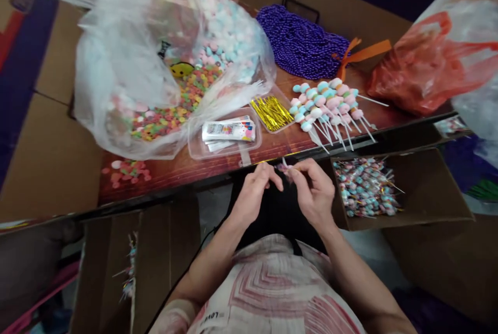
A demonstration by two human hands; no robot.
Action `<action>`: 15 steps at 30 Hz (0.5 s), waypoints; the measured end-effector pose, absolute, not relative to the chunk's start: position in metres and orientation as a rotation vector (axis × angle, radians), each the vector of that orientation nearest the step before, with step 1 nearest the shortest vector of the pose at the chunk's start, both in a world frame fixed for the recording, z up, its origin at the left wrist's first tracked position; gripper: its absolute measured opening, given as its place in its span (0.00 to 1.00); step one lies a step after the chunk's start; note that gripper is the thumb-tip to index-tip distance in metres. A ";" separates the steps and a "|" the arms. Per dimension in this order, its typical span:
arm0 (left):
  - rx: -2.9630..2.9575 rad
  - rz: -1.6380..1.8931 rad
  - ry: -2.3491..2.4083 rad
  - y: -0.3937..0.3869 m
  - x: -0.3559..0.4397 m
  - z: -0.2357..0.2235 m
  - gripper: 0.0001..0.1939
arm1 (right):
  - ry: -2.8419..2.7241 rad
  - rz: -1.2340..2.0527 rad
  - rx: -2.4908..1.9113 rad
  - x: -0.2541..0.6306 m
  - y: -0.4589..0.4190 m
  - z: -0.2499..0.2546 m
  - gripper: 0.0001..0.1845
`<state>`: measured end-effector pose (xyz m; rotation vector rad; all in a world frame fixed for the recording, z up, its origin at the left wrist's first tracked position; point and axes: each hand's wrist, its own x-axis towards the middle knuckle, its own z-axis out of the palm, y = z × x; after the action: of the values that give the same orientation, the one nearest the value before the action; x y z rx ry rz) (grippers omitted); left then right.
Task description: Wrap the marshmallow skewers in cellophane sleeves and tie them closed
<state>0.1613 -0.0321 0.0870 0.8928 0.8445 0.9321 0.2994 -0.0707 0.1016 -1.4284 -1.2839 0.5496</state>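
My left hand [254, 191] and my right hand [313, 191] are close together over my lap, just below the table's front edge [175, 176]. Both are pinched on a small candy skewer [285, 168], whose pink sweets and thin stick show between the fingertips. A pile of finished marshmallow skewers [327, 103] lies on the table just beyond my right hand. A clear tray of gold twist ties [271, 112] and a clear tray of small printed packets [229, 131] sit in front of my hands.
A big clear bag of mixed coloured candies [155, 64] fills the table's left. Purple bead strings [301, 43] lie at the back, an orange plastic bag [420, 67] at right. A cardboard box of wrapped skewers [365, 186] stands by my right knee, another box [128, 266] at left.
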 end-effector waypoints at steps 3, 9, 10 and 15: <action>0.818 0.840 0.863 -0.038 0.165 0.089 0.24 | -1.385 0.431 -1.375 0.300 -0.077 0.106 0.06; 0.649 0.888 0.797 -0.047 0.189 0.090 0.18 | -1.211 0.679 -1.443 0.306 -0.105 0.098 0.10; 0.665 0.910 0.814 -0.048 0.194 0.089 0.18 | -1.173 0.733 -1.478 0.308 -0.110 0.094 0.09; 1.277 0.966 0.806 -0.029 0.199 0.086 0.12 | -0.777 0.886 -1.498 0.320 -0.128 0.062 0.06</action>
<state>0.1992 -0.0289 0.0865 1.2766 0.8063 0.9656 0.3198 -0.1277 0.0622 -1.4976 -0.7767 0.8861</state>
